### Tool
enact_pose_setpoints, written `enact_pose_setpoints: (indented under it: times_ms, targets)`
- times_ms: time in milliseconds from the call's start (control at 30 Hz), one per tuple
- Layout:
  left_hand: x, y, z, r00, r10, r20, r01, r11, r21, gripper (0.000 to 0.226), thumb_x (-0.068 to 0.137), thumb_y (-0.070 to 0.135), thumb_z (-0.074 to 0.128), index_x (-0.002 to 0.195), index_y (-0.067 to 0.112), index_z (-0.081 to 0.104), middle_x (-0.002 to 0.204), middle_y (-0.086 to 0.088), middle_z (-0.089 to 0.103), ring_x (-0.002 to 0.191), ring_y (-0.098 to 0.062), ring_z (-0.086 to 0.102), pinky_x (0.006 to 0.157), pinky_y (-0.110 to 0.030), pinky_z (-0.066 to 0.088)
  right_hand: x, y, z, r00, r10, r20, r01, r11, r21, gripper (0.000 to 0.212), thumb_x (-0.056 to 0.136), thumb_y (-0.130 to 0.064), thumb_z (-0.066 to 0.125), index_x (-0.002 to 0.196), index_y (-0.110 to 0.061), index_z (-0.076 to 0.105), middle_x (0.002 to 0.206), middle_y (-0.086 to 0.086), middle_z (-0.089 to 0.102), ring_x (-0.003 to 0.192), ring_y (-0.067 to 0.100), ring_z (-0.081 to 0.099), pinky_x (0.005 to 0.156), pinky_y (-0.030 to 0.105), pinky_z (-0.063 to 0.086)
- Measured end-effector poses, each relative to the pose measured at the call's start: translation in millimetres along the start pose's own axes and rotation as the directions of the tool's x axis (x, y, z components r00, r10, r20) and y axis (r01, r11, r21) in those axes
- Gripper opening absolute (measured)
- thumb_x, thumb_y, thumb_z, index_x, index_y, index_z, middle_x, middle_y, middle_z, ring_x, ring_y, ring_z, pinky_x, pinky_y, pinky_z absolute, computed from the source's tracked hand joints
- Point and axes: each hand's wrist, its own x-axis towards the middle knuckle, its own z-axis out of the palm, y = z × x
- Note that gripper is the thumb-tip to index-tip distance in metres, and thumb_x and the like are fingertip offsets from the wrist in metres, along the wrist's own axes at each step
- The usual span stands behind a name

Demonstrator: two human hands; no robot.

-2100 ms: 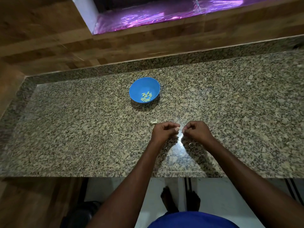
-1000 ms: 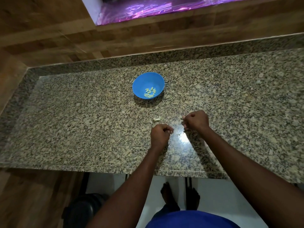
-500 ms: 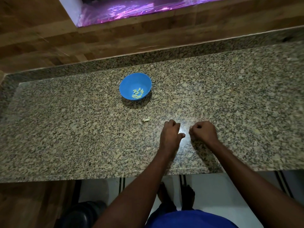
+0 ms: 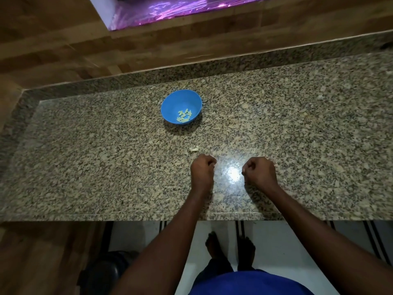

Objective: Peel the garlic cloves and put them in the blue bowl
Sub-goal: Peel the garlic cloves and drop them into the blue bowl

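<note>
A: Left hand (image 4: 202, 169) and right hand (image 4: 258, 170) both curled; contents not discernible. Clove?

B: One garlic clove (image 4: 194, 149) just beyond left knuckles; blue bowl (image 4: 170, 107) farther ahead. Advise: pinch it, split skin at tip.

I stand at a speckled granite counter (image 4: 85, 167) with a low granite upstand (image 4: 255, 60) along its back edge. Behind it rises a wood-panelled wall (image 4: 53, 39), and wood also closes in the left side. At the top, an opening with a white frame (image 4: 102, 11) shows a glossy surface lit purple (image 4: 170, 7). A bright light glares off the stone. Below the counter's front edge lies a white tiled floor (image 4: 276, 241) with dark stripes.
</note>
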Motion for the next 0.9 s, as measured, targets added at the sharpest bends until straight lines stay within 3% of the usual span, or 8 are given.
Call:
enact_pose_setpoints:
  times_ms: [133,233,367,500,600,667,733,900]
  targets:
    - [-19.0,7.3,11.5,0.985,0.120,0.121,-0.132,0.987,0.093,0.013,0.085,-0.002,0.065,0.078,0.007,0.070,0.085,-0.002,0.062,0.076,-0.009,0.053,0.065,-0.022,0.039,0.9,-5.5,6.9,0.999,-0.029,0.020,0.030,0.999,-0.036,0.022,0.084,-0.004,0.061,0.069,-0.013,0.074,0.072,-0.003,0.073,0.057,0.000,0.057,0.043,0.006,0.034]
    - [-31.3,2.4,19.0,0.954,0.238,0.180,-0.268,0.949,0.165,0.017,0.087,0.003,0.059,0.076,0.015,0.058,0.075,0.012,0.047,0.066,0.002,0.043,0.059,-0.017,0.036,1.4,-7.8,11.5,0.998,-0.042,0.050,0.044,0.998,-0.043,0.020,0.085,-0.005,0.064,0.070,-0.011,0.075,0.075,-0.001,0.074,0.063,0.007,0.062,0.049,0.014,0.039]
    - [-45.8,-12.0,20.2,0.921,0.343,0.184,-0.388,0.851,0.355,0.024,0.078,-0.002,0.069,0.069,0.014,0.053,0.072,0.001,0.047,0.066,-0.013,0.038,0.051,-0.033,0.033,-2.9,-10.1,18.5,0.992,-0.079,0.100,0.084,0.996,-0.042,0.019,0.085,-0.005,0.064,0.071,-0.012,0.075,0.076,-0.001,0.075,0.068,0.010,0.066,0.051,0.012,0.040]
    - [-55.0,-24.8,2.0,0.987,0.163,0.011,-0.158,0.933,0.324,0.011,0.088,0.003,0.065,0.082,0.012,0.066,0.080,-0.001,0.060,0.068,-0.013,0.051,0.057,-0.017,0.033,-15.2,-14.5,27.5,0.983,-0.119,0.141,0.121,0.993,-0.004,0.023,0.083,0.000,0.064,0.067,-0.014,0.074,0.070,-0.002,0.073,0.064,0.008,0.066,0.056,0.020,0.051]
    - [-63.7,-32.2,-27.2,0.962,-0.252,-0.101,0.240,0.963,-0.120,0.010,0.091,0.010,0.067,0.083,0.010,0.073,0.072,0.003,0.065,0.059,-0.003,0.055,0.052,-0.007,0.037,-28.8,-29.1,38.1,0.972,-0.144,0.184,0.142,0.990,0.020,0.029,0.081,0.002,0.058,0.065,-0.016,0.074,0.067,-0.007,0.070,0.063,0.002,0.063,0.055,0.015,0.046]
    - [-70.7,-45.1,-48.9,0.877,-0.480,-0.007,0.428,0.788,-0.442,0.009,0.090,0.013,0.073,0.083,0.010,0.075,0.066,-0.001,0.068,0.055,-0.011,0.060,0.049,-0.015,0.046,-39.3,-42.8,47.5,0.956,-0.186,0.227,0.176,0.982,0.063,0.032,0.079,0.003,0.055,0.064,-0.019,0.073,0.069,-0.007,0.072,0.064,0.005,0.065,0.059,0.019,0.049]
    - [-82.4,-58.1,-73.5,0.803,-0.584,0.117,0.513,0.579,-0.634,0.007,0.090,0.015,0.075,0.087,0.009,0.075,0.065,-0.003,0.069,0.056,-0.016,0.061,0.050,-0.024,0.050,-55.3,-62.3,58.2,0.937,-0.205,0.282,0.177,0.977,0.121,0.033,0.080,0.002,0.055,0.062,-0.020,0.072,0.068,-0.004,0.074,0.062,0.012,0.070,0.064,0.026,0.057]
    - [-126.8,-92.1,-138.6,0.769,-0.595,0.232,0.351,0.090,-0.932,0.009,0.096,-0.002,0.061,0.091,0.002,0.068,0.072,-0.003,0.069,0.064,-0.008,0.063,0.062,-0.019,0.054,-112.1,-122.1,101.8,0.886,-0.220,0.408,0.048,0.919,0.391,0.020,0.087,0.005,0.056,0.075,0.000,0.072,0.070,0.017,0.073,0.062,0.027,0.071,0.065,0.038,0.061]
